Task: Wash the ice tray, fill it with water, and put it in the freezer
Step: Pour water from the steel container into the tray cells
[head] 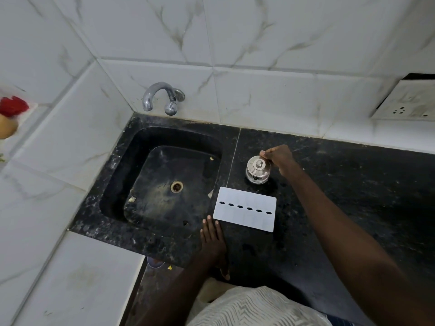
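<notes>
The white ice tray (244,209) lies flat on the black granite counter (341,184), just right of the sink, showing a row of dark oval slots along its middle. My left hand (213,241) rests flat on the counter with straight fingers, its fingertips close to the tray's near left corner. My right hand (279,158) reaches past the tray and holds the rim of a small glass jar (257,170) with a steel knobbed lid, fingers curled at its right side. The black sink (117,184) has a drain (176,186) and some food scraps in its basin.
A chrome tap (160,96) sticks out of the tiled wall above the sink's back edge. A wall socket plate (407,102) sits at the right. Red and orange items (10,114) lie on a ledge at the far left. White tiled surface borders the sink's left.
</notes>
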`<state>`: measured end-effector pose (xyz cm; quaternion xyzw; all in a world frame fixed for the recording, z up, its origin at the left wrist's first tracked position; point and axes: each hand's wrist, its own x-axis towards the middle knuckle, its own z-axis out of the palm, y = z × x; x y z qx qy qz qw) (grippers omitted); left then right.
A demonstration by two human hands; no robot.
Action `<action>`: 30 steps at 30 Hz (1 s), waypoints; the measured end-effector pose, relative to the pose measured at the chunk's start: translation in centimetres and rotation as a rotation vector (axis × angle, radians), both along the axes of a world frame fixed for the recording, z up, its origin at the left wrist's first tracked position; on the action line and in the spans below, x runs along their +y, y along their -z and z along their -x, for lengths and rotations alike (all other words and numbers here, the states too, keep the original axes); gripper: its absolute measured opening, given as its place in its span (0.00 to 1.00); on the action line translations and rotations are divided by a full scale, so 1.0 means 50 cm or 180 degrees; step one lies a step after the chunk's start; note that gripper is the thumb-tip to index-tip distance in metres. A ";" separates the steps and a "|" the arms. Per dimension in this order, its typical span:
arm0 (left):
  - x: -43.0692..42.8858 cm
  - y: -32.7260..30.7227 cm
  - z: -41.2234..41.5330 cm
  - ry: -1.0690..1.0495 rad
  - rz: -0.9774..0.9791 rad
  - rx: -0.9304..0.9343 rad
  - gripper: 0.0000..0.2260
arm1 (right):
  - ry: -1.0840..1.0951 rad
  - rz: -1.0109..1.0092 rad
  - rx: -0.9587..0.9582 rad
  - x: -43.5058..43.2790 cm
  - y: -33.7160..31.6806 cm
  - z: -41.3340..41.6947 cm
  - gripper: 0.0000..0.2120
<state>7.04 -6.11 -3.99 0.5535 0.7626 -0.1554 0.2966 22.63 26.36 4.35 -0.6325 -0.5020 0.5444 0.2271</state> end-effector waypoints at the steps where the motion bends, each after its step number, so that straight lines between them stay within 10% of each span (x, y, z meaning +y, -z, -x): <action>1: 0.000 0.000 -0.002 0.0019 0.0058 0.0030 0.72 | 0.0005 0.0016 0.0007 0.001 0.003 -0.001 0.07; 30: -0.001 -0.006 -0.005 0.0108 0.0336 -0.0096 0.72 | 0.0498 -0.0438 -0.0048 -0.042 0.086 -0.045 0.07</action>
